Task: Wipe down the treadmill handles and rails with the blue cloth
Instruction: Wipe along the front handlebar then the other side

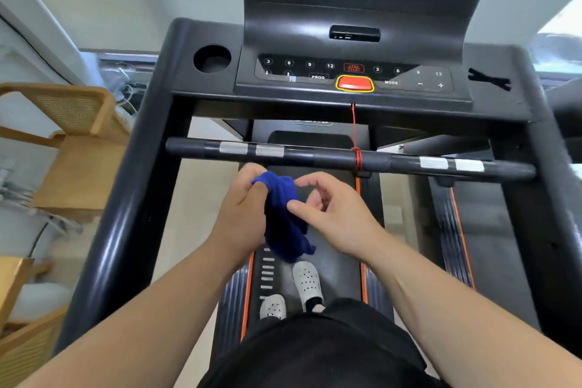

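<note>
I stand on a black treadmill. The bunched blue cloth [283, 217] hangs between my hands, just below the front crossbar handle [330, 157]. My left hand [242, 214] grips the cloth's upper part, fingers curled round it. My right hand [333, 211] touches the cloth's right side with its thumb, fingers loosely curled. The crossbar carries silver sensor patches and a red cord wound round it. The left side rail [126, 198] and the right side rail [548, 198] run back towards me.
The console [352, 75] with a red stop button sits above the crossbar, and a cup holder [212, 58] lies at its left. Wooden chairs [72, 151] stand left of the treadmill. My white shoes [307, 282] rest on the belt.
</note>
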